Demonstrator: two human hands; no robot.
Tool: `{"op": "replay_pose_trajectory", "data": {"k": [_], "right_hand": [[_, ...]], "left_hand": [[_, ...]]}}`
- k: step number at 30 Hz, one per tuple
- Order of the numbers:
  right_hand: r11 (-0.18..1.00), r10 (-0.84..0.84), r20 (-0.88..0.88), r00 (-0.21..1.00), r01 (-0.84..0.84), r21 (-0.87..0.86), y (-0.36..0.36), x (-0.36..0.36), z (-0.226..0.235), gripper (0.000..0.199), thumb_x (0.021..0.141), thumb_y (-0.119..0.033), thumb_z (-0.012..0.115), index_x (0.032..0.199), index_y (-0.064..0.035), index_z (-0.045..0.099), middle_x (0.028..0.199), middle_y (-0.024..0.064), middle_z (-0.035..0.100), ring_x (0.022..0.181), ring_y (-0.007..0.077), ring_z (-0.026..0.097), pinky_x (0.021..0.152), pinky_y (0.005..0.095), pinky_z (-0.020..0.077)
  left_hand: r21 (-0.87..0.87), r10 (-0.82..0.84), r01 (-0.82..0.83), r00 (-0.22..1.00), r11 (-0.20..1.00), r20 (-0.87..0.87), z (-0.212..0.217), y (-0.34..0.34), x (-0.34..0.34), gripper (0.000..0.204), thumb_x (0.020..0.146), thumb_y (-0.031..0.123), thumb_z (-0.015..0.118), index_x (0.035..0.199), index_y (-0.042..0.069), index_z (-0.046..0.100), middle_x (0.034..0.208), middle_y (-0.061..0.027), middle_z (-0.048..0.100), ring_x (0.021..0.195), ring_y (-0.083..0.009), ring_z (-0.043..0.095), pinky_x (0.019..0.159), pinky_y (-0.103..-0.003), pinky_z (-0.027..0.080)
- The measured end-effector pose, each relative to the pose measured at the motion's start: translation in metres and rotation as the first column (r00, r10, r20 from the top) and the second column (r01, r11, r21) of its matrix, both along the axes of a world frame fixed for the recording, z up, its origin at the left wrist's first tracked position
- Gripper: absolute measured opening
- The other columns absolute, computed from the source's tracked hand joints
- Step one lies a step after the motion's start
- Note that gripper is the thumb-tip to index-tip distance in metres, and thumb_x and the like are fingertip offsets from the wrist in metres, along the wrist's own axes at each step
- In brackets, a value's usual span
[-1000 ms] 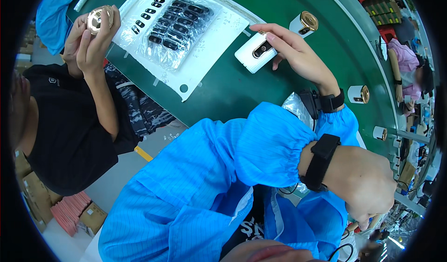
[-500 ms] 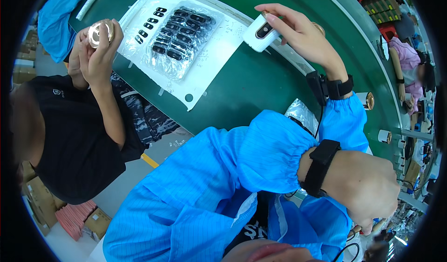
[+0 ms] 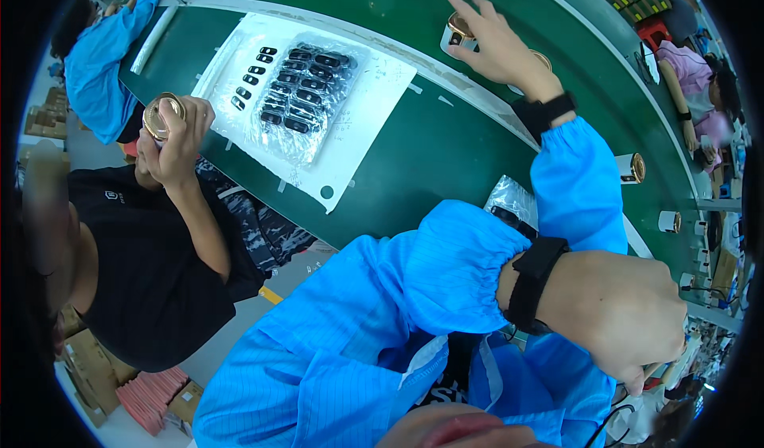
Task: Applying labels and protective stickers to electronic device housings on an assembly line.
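Note:
My right hand (image 3: 503, 44) reaches over the green work surface at the upper right, fingers spread. Just under its thumb and fingers stands a white cylindrical device (image 3: 469, 44) with a gold lid, partly covered by the thumb. My left hand (image 3: 625, 317) is bent across my body at the lower right, back of the hand up and fingers curled under. What it holds, if anything, is hidden. A clear plastic tray of black oval parts (image 3: 306, 90) lies on a white sheet (image 3: 374, 102), beside several loose black parts (image 3: 255, 70).
A co-worker in a black shirt (image 3: 151, 265) at the left holds a gold-lidded piece (image 3: 165, 116). More white devices with gold lids (image 3: 631, 168) stand along the green belt (image 3: 581, 58). A silvery plastic bag (image 3: 513, 201) lies near my sleeve.
My right hand held the white device in the air; now the device stands on the belt and the fingers have spread. The co-worker's gold-lidded piece has shifted slightly.

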State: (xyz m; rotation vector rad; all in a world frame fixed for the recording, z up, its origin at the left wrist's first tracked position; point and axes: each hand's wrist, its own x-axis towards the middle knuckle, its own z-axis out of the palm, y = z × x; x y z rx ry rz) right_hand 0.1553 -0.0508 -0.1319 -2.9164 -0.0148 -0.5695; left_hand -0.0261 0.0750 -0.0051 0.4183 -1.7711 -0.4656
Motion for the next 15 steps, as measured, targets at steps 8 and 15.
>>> {"op": "replay_pose_trajectory", "data": {"k": [8,15], "right_hand": [[0.849,0.354,0.061,0.933,-0.348,0.398,0.003,-0.120,0.119,0.037,0.102,-0.020,0.067,0.135,-0.0028,0.063,0.126,0.0216,0.068,0.110,0.0283,0.069,0.096,0.0338,0.0541],[0.770,-0.028,0.327,0.945,-0.188,0.610,0.019,-0.223,0.138,0.030,0.099,-0.018,0.071,0.124,-0.0022,0.065,0.116,0.0159,0.070,0.102,0.0261,0.070,0.088,0.0360,0.0551]], "left_hand": [[0.127,0.185,-0.217,0.956,0.968,0.227,0.014,0.008,0.041,0.045,0.083,0.047,0.078,0.093,0.003,0.075,0.083,-0.0156,0.074,0.079,-0.0358,0.072,0.066,-0.046,0.055],[0.395,-0.191,0.188,0.981,0.899,-0.033,0.030,-0.012,0.077,0.035,0.098,0.036,0.072,0.104,0.001,0.076,0.084,-0.0109,0.074,0.071,-0.0199,0.073,0.058,-0.032,0.057]]}}
